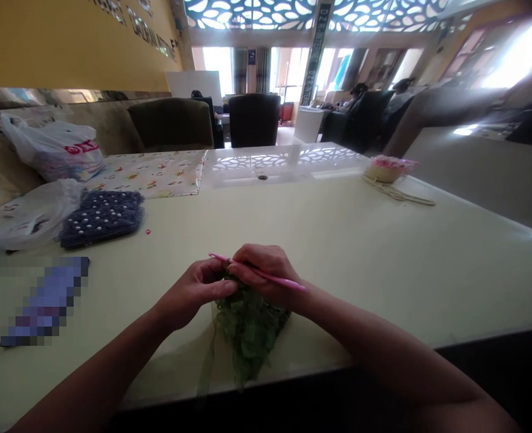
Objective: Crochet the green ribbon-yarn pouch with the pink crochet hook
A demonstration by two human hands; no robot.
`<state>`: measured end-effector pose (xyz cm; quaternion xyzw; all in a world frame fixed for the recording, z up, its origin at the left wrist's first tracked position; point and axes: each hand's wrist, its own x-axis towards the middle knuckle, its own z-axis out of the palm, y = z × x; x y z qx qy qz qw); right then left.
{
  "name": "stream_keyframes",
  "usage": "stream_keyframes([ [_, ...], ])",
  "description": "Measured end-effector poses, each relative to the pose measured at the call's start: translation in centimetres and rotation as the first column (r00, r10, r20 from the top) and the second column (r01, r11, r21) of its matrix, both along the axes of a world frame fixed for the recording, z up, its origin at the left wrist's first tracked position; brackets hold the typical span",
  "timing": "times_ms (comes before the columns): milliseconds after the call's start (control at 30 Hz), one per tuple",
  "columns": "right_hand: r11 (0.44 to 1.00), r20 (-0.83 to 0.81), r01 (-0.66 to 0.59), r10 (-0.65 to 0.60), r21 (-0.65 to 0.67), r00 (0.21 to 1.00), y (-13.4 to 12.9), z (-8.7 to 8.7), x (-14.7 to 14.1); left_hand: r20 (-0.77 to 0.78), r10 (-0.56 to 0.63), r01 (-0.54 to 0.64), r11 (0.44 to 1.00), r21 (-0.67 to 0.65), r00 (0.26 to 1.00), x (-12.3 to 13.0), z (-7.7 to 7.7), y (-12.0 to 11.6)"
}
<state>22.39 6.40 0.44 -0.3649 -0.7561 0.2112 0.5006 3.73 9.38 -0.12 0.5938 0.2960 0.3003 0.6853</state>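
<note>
Daylight enters through the windows [520, 54] at the far end of the hall and burns out to white at upper right, while the glossy table top [383, 270] carries glare, including a mirrored pattern of the perforated ceiling screen [247, 12]. Shadows stay soft (a faint one lies beneath the left forearm [103, 373]), the yellow wall [67, 45] bends with wide-lens distortion, and one patch at left [44, 300] is pixelated beyond reading.
</note>
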Motion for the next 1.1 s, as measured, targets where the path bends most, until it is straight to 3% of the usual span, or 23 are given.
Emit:
stream_keyframes([
  [100,0.986,-0.068,-0.145,0.140,-0.086,0.988,0.4,0.1,0.3,0.040,0.064,-0.060,0.992,-0.111,0.997,0.1,0.5,-0.3],
  [200,0.918,-0.074,-0.298,0.288,-0.262,0.955,1.3,-0.2,1.0,0.027,0.162,-0.160,0.983,-0.089,0.986,-0.4,1.3,0.4],
  [300,0.860,0.091,-0.274,0.343,-0.431,0.935,2.6,-0.8,2.0,0.125,0.212,-0.208,0.977,-0.051,0.969,-1.2,1.5,2.0],
  [367,0.858,0.143,-0.275,0.367,-0.434,0.919,3.1,-1.0,2.5,0.167,0.244,-0.240,0.970,-0.045,0.955,-1.9,1.2,3.4],
  [467,0.942,0.172,-0.189,0.241,-0.276,0.955,3.2,-1.1,2.5,0.073,0.308,-0.304,0.951,-0.063,0.949,-2.7,0.3,5.2],
  [533,0.996,0.262,-0.082,0.085,-0.020,0.961,2.8,-1.1,1.9,-0.014,0.339,-0.340,0.938,-0.065,0.941,-2.7,-0.5,5.6],
  [567,0.989,0.321,-0.056,0.009,0.137,0.947,2.5,-1.2,1.5,-0.039,0.349,-0.350,0.935,-0.057,0.936,-2.6,-0.8,5.6],
  [633,0.917,0.425,-0.065,-0.119,0.393,0.897,1.8,-1.5,0.4,-0.061,0.374,-0.376,0.926,-0.023,0.925,-2.0,-1.3,5.2],
  [700,0.861,0.461,-0.079,-0.190,0.503,0.867,0.9,-1.7,-0.5,-0.076,0.436,-0.433,0.900,0.058,0.897,-1.4,-1.5,4.5],
  [733,0.859,0.457,-0.084,-0.184,0.506,0.870,0.6,-1.9,-0.8,-0.078,0.483,-0.474,0.873,0.115,0.872,-1.2,-1.5,4.3],
  [800,0.911,0.408,-0.088,-0.092,0.402,0.908,0.6,-2.1,-1.0,-0.066,0.587,-0.561,0.796,0.228,0.807,-0.9,-1.4,4.3],
  [867,0.986,0.269,-0.043,-0.001,0.159,0.963,1.4,-2.5,-0.5,-0.042,0.672,-0.633,0.715,0.297,0.740,-1.0,-1.5,4.9],
  [900,1.000,0.187,-0.017,0.015,0.007,0.982,2.1,-2.7,-0.1,-0.035,0.701,-0.658,0.684,0.314,0.712,-1.1,-1.7,5.4],
  [967,0.970,0.090,0.028,-0.006,-0.242,0.996,3.5,-2.9,0.7,-0.044,0.731,-0.688,0.658,0.306,0.681,-1.5,-2.5,6.4],
  [1033,0.953,0.079,0.063,-0.041,-0.297,0.996,3.9,-2.3,1.4,-0.081,0.728,-0.692,0.676,0.253,0.681,-2.0,-3.5,7.2],
  [1100,0.976,0.047,0.082,-0.074,-0.201,0.996,2.6,-0.8,1.8,-0.111,0.717,-0.693,0.695,0.189,0.688,-2.4,-4.5,7.8],
])
